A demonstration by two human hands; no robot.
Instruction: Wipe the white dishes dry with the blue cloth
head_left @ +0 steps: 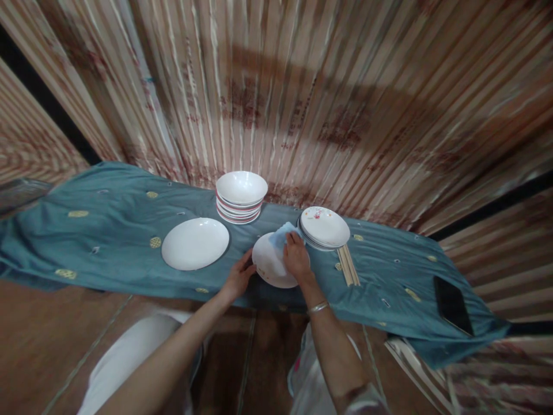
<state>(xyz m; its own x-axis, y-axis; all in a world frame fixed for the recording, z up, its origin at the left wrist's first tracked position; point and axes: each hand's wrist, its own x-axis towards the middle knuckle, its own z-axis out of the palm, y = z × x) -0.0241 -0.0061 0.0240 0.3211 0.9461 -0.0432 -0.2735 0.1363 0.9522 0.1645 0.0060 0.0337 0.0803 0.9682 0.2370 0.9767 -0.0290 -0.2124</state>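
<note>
A white plate (268,266) with a small floral print is held over the front part of the table. My left hand (240,273) grips its left rim, thumb on top and fingers hidden beneath. On the plate's upper right, my right hand (296,255) presses a light blue cloth (281,235) against the surface, its fingers closed on it. Just right of the cloth stands a stack of floral plates (325,226). Behind the held plate is a stack of white bowls (242,189) with red bands. A larger white oval plate (195,244) lies to the left.
Several wooden chopsticks (348,265) lie by the plate stack's front right. A black phone (453,304) rests near the right end of the teal tablecloth (116,230). A pleated curtain (276,104) hangs close behind the table, with dark poles at both sides.
</note>
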